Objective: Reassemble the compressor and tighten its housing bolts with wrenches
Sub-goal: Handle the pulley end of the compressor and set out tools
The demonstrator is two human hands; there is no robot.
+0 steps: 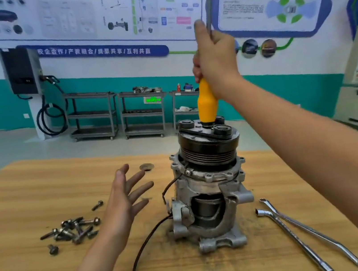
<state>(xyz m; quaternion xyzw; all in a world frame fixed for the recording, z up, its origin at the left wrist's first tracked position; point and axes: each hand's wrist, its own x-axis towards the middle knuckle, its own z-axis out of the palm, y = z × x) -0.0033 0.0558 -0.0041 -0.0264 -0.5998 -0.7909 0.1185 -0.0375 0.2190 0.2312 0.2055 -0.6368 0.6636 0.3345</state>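
Atop compressor (210, 191), clenching screwdriver (207, 102) in right grip (216, 59), left grip (122, 196) splayed idle; could skid off, toppling unbraced housing.

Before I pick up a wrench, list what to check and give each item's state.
1. Compressor stands upright on the table: ok.
2. Bolts fitted in place: not ok; they lie loose on the table.
3. Wrenches within reach: ok; both lie right of the compressor.
4. Right hand free: not ok; it grips the screwdriver, yellow handle down on the compressor's top.
5. Left hand free: ok; open, holding nothing.
6. Pulley fully seated: cannot tell.
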